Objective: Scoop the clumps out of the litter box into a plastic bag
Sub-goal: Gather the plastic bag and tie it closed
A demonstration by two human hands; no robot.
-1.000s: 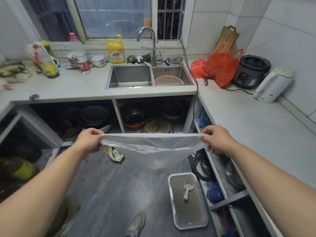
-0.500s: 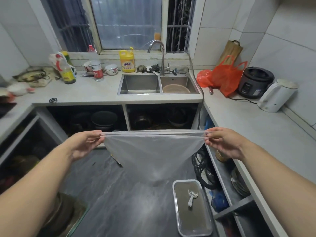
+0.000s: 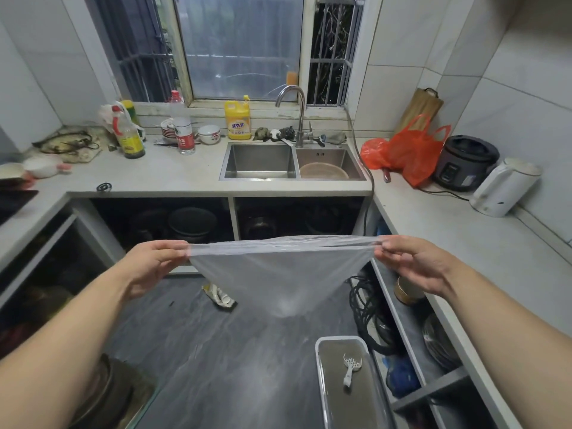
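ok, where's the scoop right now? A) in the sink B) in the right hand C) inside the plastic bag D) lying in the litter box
D: the white scoop lies on the litter inside the litter box on the floor, while the left hand and right hand both pinch the plastic bag.

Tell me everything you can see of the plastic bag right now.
The plastic bag is thin, translucent whitish film, and it looks empty. Its top edge is pulled taut and level between the left hand and the right hand, each pinching one end. Below that it narrows to a gathered bottom, hanging in the air above the dark floor, short of the litter box.
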